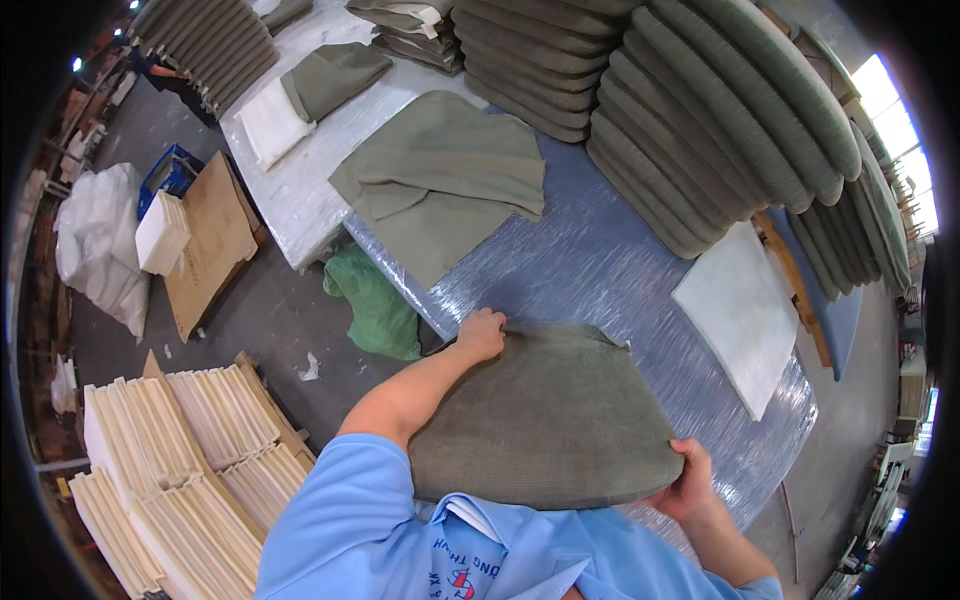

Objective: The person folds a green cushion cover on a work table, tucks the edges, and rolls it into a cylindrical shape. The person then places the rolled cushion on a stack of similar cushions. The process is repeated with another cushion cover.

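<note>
Against my front I have a grey-green fabric-covered cushion [545, 420], its near edge touching my blue shirt. At its far left corner, my left hand [482, 334] grips the cover's edge with bent fingers. My right hand [688, 482] clasps the right side, thumb on top and the fingers partly hidden underneath. The cushion lies over the near part of a plastic-wrapped blue table [600, 270]. Farther off on the table is a loose grey-green fabric cover [440, 170], spread with folds. To the right rests a flat white foam sheet [740, 310].
Tall stacks of grey-green cushions [700, 120] stand at the far right of the table. A white padded piece [270, 122] lies on the far left tabletop. On the floor at left are stacked cream foam pads [190, 480], a green bag [370, 305] and cardboard [210, 250].
</note>
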